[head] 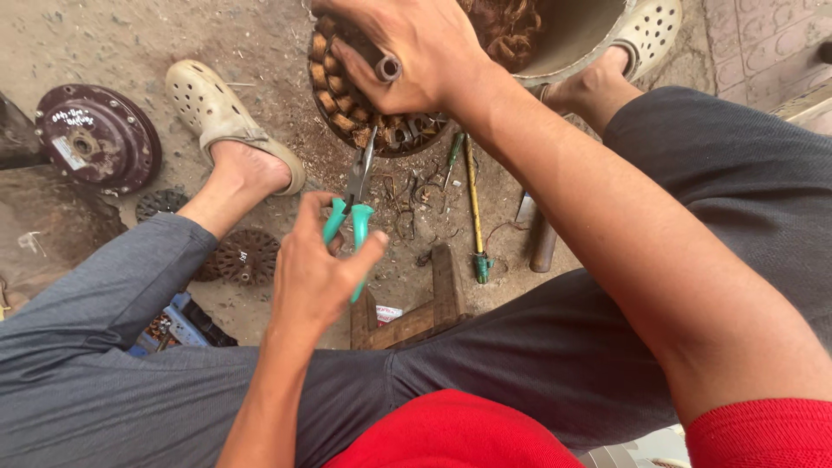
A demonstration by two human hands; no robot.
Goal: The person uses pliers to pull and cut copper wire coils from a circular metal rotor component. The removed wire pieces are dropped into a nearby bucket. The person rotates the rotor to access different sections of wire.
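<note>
My left hand (322,269) grips pliers (354,208) with green handles, their jaws pointing up at the lower edge of a round motor stator (347,100) wound with copper coils. My right hand (407,48), wearing a ring, rests on top of the stator and steadies it on the dirt ground. A tangle of copper wire (507,26) lies in a metal bowl just behind the stator.
I sit on a low wooden stool (433,303) with my feet in pale clogs (217,113). A dark round cover plate (95,134) lies at left, small fan discs (247,256) by my left leg. A screwdriver (473,208) and other tools lie on the ground between my legs.
</note>
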